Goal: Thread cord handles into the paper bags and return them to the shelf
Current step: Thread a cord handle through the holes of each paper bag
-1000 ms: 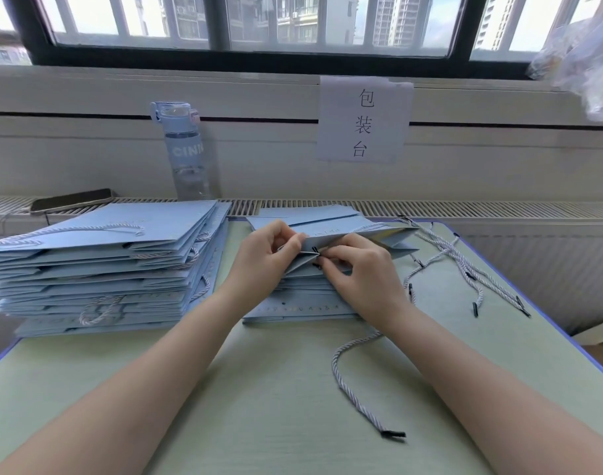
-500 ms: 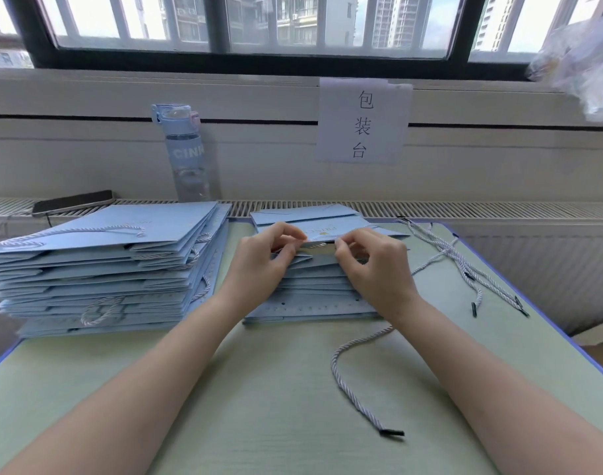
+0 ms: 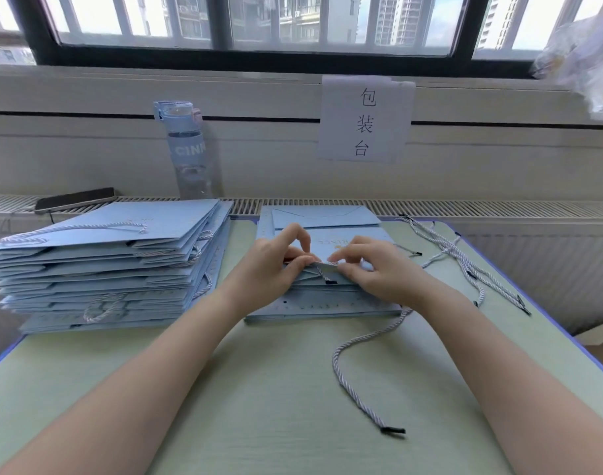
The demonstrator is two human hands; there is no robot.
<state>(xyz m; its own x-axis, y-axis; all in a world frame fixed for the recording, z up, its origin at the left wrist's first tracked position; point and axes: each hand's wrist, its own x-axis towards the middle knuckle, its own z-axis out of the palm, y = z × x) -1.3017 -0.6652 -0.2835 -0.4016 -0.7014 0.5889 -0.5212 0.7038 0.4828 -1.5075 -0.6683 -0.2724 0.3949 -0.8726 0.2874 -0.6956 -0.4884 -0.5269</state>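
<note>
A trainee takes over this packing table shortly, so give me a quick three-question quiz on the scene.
1. True or false: the bags in the left stack already carry cord handles.
2. Where do the loose cords lie? A on the left stack; B right of the middle stack; C on the floor.
3. What do the left hand and the right hand both pinch?
Key: 1 true. 2 B. 3 The near edge of the top bag.
</note>
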